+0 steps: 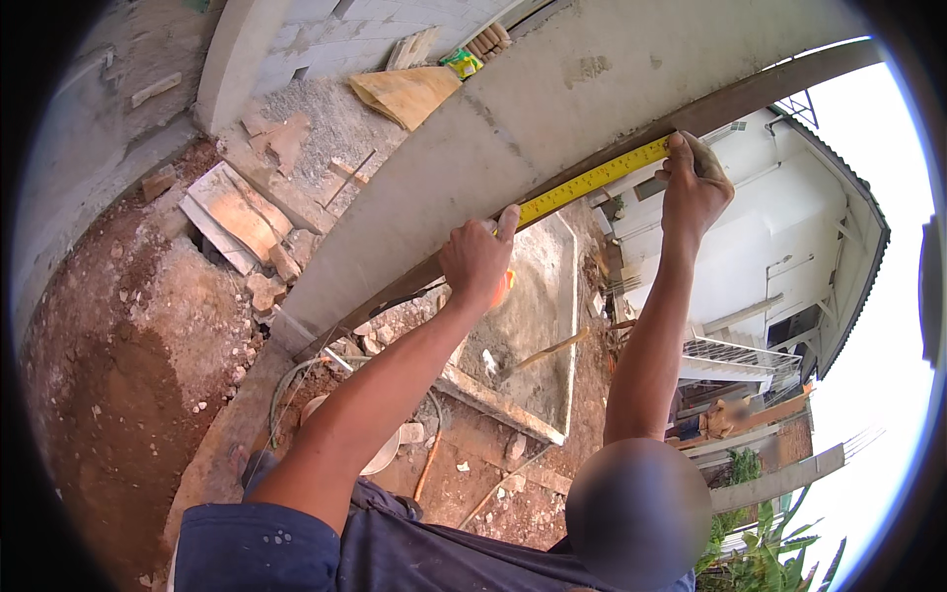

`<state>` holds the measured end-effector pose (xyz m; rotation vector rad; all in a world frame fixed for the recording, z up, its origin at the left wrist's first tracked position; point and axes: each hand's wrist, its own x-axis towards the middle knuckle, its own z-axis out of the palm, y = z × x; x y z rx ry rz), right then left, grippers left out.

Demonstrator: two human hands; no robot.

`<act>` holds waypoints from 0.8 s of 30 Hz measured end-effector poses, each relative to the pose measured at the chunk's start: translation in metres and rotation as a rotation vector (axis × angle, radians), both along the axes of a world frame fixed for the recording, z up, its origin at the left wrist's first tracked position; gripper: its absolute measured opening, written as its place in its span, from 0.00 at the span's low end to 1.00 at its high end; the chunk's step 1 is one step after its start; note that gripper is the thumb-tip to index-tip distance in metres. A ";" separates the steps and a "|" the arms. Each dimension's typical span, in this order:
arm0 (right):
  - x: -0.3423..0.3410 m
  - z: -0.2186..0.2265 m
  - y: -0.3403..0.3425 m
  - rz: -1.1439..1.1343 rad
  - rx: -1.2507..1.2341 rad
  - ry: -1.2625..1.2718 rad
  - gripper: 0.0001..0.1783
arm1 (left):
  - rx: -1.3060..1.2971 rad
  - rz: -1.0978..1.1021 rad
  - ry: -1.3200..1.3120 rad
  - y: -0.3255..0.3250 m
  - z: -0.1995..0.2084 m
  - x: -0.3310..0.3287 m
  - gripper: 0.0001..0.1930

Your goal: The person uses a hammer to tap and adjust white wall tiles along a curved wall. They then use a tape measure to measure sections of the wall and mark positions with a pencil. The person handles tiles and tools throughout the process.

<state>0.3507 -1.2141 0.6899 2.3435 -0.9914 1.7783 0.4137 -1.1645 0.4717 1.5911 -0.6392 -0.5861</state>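
A yellow tape measure is drawn out along the edge of a long grey concrete beam. My left hand is closed around its nearer end, thumb up against the blade. An orange patch shows below that hand; most of it is hidden, so I cannot tell if it is the tape's case. Farther up and to the right, my right hand pinches the other end of the blade against the beam's edge, fingers curled.
At left, broken boards lie on reddish soil by a concrete wall. A tan sheet and a green-yellow packet sit beyond the beam. Below are a low-walled slab, a hose and rubble. A person is near the white building.
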 end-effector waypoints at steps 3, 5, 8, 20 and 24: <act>0.002 0.001 0.002 0.103 -0.091 0.116 0.10 | 0.001 -0.021 0.002 -0.002 0.000 0.001 0.31; 0.004 0.002 0.002 0.054 -0.044 0.045 0.10 | -0.007 -0.032 0.020 -0.004 -0.002 0.001 0.31; 0.005 0.002 0.003 0.057 -0.054 0.062 0.09 | -0.019 0.014 0.033 -0.007 -0.005 -0.001 0.32; -0.001 0.001 -0.006 -0.045 -0.171 0.098 0.09 | -0.002 0.022 0.004 -0.015 -0.013 -0.003 0.32; -0.029 -0.008 0.001 -0.105 0.003 -0.074 0.08 | -0.072 0.085 -0.111 -0.012 -0.015 -0.008 0.33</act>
